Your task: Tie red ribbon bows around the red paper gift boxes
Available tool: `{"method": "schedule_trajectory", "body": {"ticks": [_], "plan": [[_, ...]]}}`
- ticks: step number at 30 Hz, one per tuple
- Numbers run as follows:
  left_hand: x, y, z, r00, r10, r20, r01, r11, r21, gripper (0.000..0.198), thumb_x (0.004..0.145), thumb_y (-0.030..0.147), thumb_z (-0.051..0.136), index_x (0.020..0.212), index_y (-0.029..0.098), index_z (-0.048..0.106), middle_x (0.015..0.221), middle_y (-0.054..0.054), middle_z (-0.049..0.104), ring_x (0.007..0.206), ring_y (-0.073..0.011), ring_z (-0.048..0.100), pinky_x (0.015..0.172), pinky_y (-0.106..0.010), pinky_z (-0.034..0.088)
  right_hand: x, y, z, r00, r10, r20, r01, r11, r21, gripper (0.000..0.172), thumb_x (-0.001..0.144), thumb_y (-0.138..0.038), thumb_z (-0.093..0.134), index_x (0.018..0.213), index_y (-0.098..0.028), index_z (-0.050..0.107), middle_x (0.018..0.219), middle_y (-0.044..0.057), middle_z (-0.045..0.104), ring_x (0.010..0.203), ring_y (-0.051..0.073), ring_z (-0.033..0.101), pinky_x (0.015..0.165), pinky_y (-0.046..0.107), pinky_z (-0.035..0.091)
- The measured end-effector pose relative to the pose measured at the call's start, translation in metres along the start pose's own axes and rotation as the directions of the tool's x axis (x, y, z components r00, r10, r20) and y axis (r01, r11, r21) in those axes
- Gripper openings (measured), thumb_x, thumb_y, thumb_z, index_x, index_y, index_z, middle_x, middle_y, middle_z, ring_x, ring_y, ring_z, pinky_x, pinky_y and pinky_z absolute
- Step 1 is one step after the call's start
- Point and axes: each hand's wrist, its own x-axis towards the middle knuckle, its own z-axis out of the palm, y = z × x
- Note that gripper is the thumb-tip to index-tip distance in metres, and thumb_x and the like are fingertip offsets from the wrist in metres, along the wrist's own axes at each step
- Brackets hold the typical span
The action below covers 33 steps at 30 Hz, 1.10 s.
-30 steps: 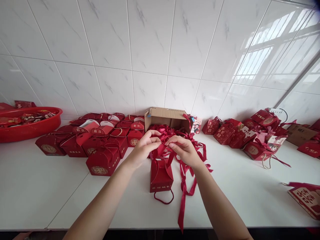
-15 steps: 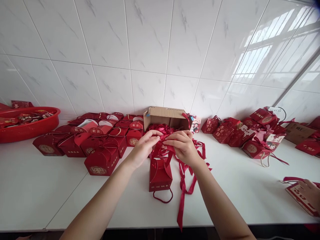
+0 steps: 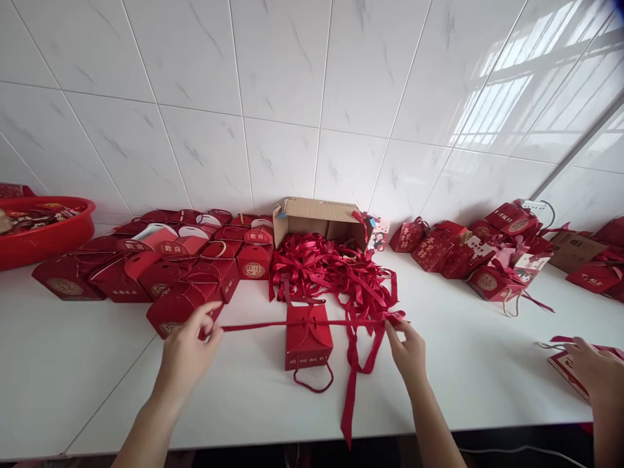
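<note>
A small red gift box stands in front of me, its curved top flaps folded shut and a dark red cord handle hanging at its near side. Across its top runs a red ribbon, stretched taut to both sides. One end is pinched in my left hand, left of the box. My right hand pinches the other end at the right. Behind the box lies a tangled heap of red ribbons, with loose strands trailing toward the table's front edge.
An open cardboard box sits behind the ribbons. Red gift boxes crowd the left; more red boxes are piled at right. A red plastic basin stands far left. Another person's hand touches a red-and-white box at far right.
My hands were together above the box, fingers on the ribbon. They have moved apart, left and right, and lower, pulling the ribbon straight across the box top.
</note>
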Motion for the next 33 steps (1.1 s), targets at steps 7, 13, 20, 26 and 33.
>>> {"method": "schedule_trajectory", "body": {"ticks": [7, 13, 20, 26, 33], "plan": [[-0.015, -0.007, 0.039, 0.986, -0.018, 0.166, 0.03, 0.997, -0.073, 0.019, 0.077, 0.033, 0.053, 0.091, 0.022, 0.061, 0.079, -0.006, 0.068, 0.08, -0.0268, 0.064, 0.079, -0.04, 0.048, 0.0, 0.004, 0.007, 0.995, -0.086, -0.05, 0.079, 0.988, -0.131, 0.038, 0.085, -0.044, 0.058, 0.116, -0.021, 0.061, 0.114, 0.014, 0.062, 0.104, 0.031, 0.059, 0.086, 0.052, 0.05], [-0.013, 0.064, 0.058, 0.938, -0.051, 0.342, 0.225, 0.841, -0.493, 0.025, 0.084, 0.035, 0.055, 0.107, 0.025, 0.054, 0.116, -0.007, 0.061, 0.112, -0.0244, 0.057, 0.096, -0.04, 0.045, 0.008, -0.054, 0.036, 0.889, -0.315, 0.333, 0.287, 0.949, 0.131, 0.047, 0.087, -0.036, 0.059, 0.132, -0.027, 0.05, 0.134, 0.012, 0.051, 0.126, 0.028, 0.048, 0.103, 0.048, 0.043], [-0.015, 0.082, 0.073, 0.939, -0.016, 0.342, 0.21, 0.816, -0.538, 0.031, 0.083, 0.023, 0.054, 0.113, 0.027, 0.049, 0.119, -0.006, 0.055, 0.119, -0.0244, 0.051, 0.102, -0.044, 0.04, 0.015, -0.086, 0.065, 0.619, -0.354, 0.701, 0.284, 0.933, 0.221, 0.061, 0.082, -0.033, 0.064, 0.139, -0.03, 0.044, 0.14, 0.01, 0.047, 0.131, 0.027, 0.045, 0.106, 0.046, 0.042], [-0.018, 0.071, 0.077, 0.899, -0.076, 0.431, 0.315, 0.798, -0.515, 0.035, 0.083, 0.027, 0.057, 0.115, 0.028, 0.044, 0.123, -0.007, 0.049, 0.119, -0.0254, 0.049, 0.098, -0.045, 0.044, 0.01, -0.077, 0.066, 0.649, -0.309, 0.695, 0.24, 0.95, 0.199, 0.061, 0.084, -0.037, 0.063, 0.14, -0.029, 0.041, 0.145, 0.01, 0.042, 0.14, 0.028, 0.032, 0.11, 0.048, 0.038], [-0.014, 0.066, 0.075, 0.859, -0.119, 0.499, 0.404, 0.756, -0.515, 0.045, 0.08, 0.036, 0.062, 0.118, 0.027, 0.041, 0.12, -0.009, 0.049, 0.113, -0.0263, 0.052, 0.089, -0.042, 0.049, 0.017, -0.082, 0.06, 0.62, -0.33, 0.712, 0.322, 0.934, 0.152, 0.067, 0.081, -0.039, 0.065, 0.142, -0.03, 0.039, 0.144, 0.009, 0.045, 0.138, 0.029, 0.034, 0.108, 0.049, 0.039]]}}
